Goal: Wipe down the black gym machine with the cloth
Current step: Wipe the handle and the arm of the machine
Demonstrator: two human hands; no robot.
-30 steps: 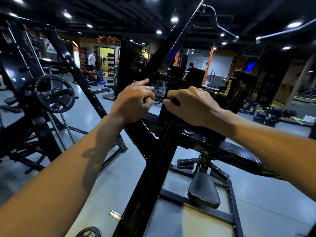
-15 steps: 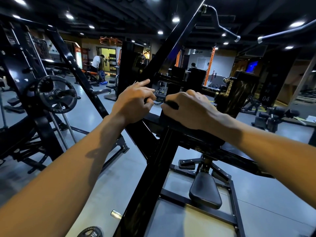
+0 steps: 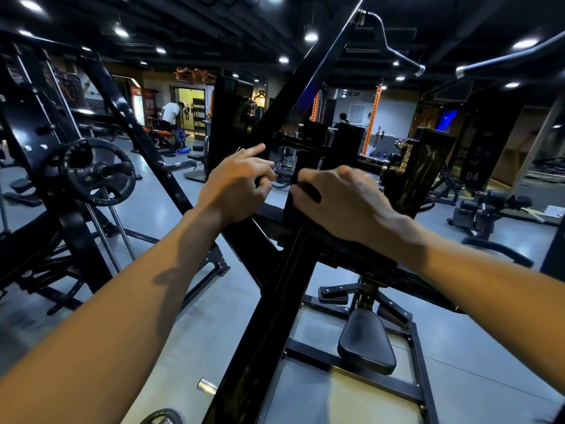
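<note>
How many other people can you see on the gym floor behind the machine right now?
2. One person in a white top bends over by the yellow doorway at back left; another person in dark clothes stands behind the frame near the orange rack. Equipment could hide more.

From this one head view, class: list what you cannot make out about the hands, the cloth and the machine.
- Cloth: only a dark strip shows under the right hand; black on the black machine, its outline is lost.
- Left hand: its curled fingers hide what they grip.
- Plate: cut off by the bottom edge.
- Wiped areas: dark paint and dim light show no difference.
</note>
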